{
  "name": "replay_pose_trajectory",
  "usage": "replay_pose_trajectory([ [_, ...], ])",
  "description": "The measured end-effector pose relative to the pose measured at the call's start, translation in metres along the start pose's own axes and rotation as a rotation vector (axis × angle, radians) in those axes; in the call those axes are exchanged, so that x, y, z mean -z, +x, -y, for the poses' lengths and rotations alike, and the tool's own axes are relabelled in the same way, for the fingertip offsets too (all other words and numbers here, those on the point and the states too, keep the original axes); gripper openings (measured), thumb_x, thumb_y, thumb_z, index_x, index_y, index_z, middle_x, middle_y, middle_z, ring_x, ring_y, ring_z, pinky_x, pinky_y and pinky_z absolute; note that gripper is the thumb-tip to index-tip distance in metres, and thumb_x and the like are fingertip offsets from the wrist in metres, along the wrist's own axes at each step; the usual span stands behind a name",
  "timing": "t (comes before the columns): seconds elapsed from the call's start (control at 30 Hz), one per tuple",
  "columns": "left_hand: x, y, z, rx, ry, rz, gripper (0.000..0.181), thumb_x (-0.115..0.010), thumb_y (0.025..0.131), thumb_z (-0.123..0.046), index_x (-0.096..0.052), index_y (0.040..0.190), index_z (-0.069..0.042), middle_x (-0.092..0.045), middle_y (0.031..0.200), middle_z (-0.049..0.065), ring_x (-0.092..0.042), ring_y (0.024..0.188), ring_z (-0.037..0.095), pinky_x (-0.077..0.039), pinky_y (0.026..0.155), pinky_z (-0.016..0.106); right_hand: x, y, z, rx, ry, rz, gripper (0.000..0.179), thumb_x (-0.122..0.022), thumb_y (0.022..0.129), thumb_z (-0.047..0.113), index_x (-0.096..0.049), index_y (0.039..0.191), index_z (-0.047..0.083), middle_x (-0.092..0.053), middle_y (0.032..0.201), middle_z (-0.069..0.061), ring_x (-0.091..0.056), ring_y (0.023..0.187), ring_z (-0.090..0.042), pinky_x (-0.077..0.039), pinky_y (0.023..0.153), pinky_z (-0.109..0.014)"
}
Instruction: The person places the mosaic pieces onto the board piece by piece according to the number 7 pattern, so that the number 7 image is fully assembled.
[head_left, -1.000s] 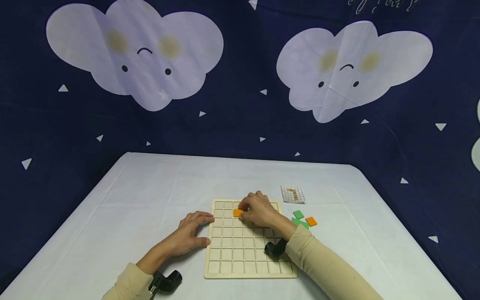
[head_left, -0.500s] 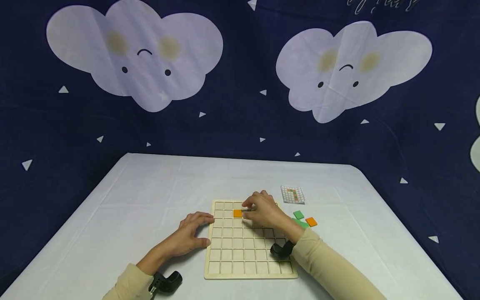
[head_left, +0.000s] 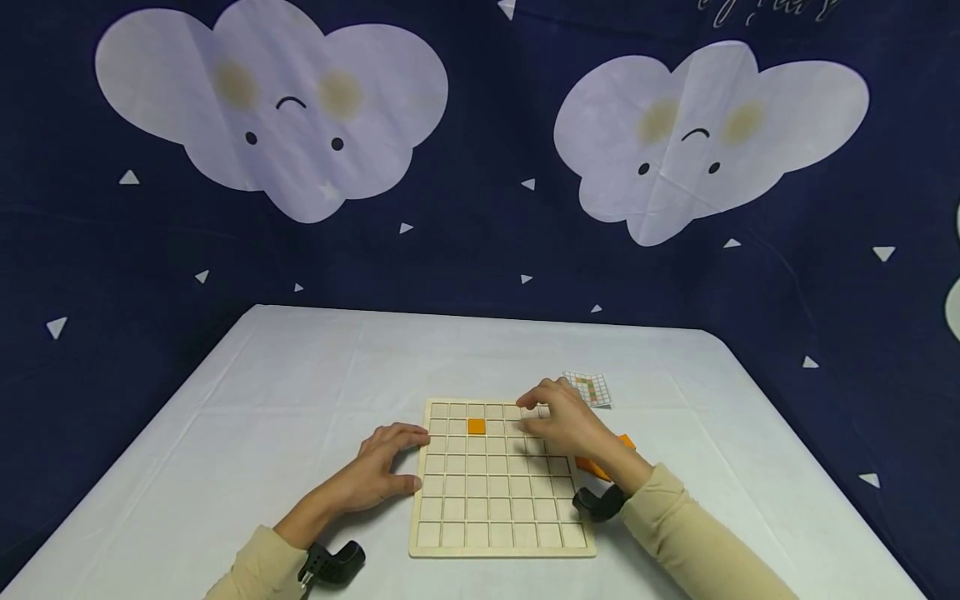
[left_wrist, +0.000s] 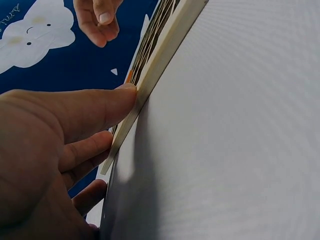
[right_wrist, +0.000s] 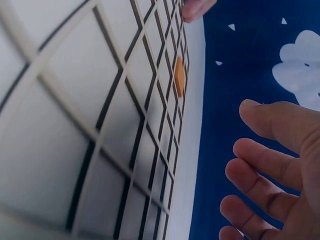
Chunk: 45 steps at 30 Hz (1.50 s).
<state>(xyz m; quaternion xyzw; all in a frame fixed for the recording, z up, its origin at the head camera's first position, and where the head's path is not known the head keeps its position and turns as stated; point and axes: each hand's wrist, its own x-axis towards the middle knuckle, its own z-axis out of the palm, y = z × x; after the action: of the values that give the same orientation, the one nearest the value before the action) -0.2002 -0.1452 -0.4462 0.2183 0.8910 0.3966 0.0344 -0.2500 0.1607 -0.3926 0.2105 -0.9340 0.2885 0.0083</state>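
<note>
A wooden grid board [head_left: 476, 508] lies on the white table, with one orange square tile [head_left: 476, 427] in a cell of its second row from the far edge. My left hand [head_left: 375, 477] rests at the board's left side. In the left wrist view its thumb [left_wrist: 107, 107] and fingertips touch the board's edge, fingers loosely extended. Above the board's far right part hovers my right hand [head_left: 568, 421], holding nothing; the right wrist view shows its thumb [right_wrist: 270, 117] and fingers spread apart. Orange tiles [head_left: 592, 468] show from behind the right wrist, which hides the green ones.
A small printed card [head_left: 594, 389] with a coloured grid pattern lies beyond the board's far right corner, partly covered by the right hand. A dark blue cloth [head_left: 480, 250] with clouds hangs behind the table. Black wrist cameras [head_left: 600, 503] sit at both cuffs.
My right hand has drawn away from the orange tile on the board and moved right, covering the green tiles. The tile stays in its cell. My left hand has not moved.
</note>
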Motion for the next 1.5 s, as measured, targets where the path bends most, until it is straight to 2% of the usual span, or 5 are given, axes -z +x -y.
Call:
replay_pose_trajectory([
  [0.37,0.0,0.0,0.002,-0.013,-0.003,0.003,0.054,-0.073,0.078,-0.017,-0.055,0.128,-0.009,-0.047,0.139,0.007,-0.033,0.132,0.032,-0.013,0.108,0.057,0.013,-0.012,-0.019,0.005,-0.023,-0.057,0.028,-0.072,0.081,0.025,-0.069,0.107,0.015,-0.063,0.102,0.002,-0.049,0.109,-0.022,-0.04,0.094,-0.048],
  [0.6,0.0,0.0,0.003,-0.02,-0.006,0.01,0.054,-0.073,0.079,-0.018,-0.055,0.129,-0.009,-0.046,0.139,0.005,-0.033,0.132,0.032,-0.013,0.108,0.057,0.02,-0.019,-0.033,0.025,-0.035,-0.087,0.028,-0.072,0.081,0.023,-0.069,0.107,0.012,-0.064,0.104,-0.004,-0.049,0.116,-0.031,-0.034,0.1,-0.056],
  [0.83,0.0,0.0,0.002,-0.015,-0.006,0.005,0.054,-0.073,0.078,-0.017,-0.055,0.129,-0.009,-0.047,0.139,0.005,-0.033,0.131,0.031,-0.013,0.108,0.057,0.024,-0.024,-0.048,-0.029,-0.027,-0.092,0.028,-0.071,0.081,0.02,-0.068,0.108,0.012,-0.066,0.108,-0.007,-0.04,0.13,-0.04,-0.029,0.105,-0.06],
  [1.07,0.0,0.0,0.003,-0.013,0.002,0.001,0.054,-0.073,0.079,-0.018,-0.055,0.129,-0.01,-0.047,0.139,0.004,-0.033,0.131,0.031,-0.014,0.108,0.058,0.029,-0.03,-0.063,-0.066,-0.055,-0.089,0.029,-0.071,0.082,0.021,-0.068,0.11,0.013,-0.064,0.106,-0.004,-0.049,0.102,-0.024,-0.041,0.086,-0.042],
  [1.5,0.0,0.0,0.001,0.003,-0.009,0.007,0.053,-0.073,0.079,-0.017,-0.055,0.128,-0.009,-0.047,0.139,0.005,-0.032,0.133,0.031,-0.013,0.109,0.058,0.033,-0.038,-0.093,-0.087,-0.061,-0.073,0.029,-0.069,0.083,0.017,-0.068,0.111,0.011,-0.064,0.109,-0.006,-0.05,0.102,-0.025,-0.041,0.085,-0.043],
])
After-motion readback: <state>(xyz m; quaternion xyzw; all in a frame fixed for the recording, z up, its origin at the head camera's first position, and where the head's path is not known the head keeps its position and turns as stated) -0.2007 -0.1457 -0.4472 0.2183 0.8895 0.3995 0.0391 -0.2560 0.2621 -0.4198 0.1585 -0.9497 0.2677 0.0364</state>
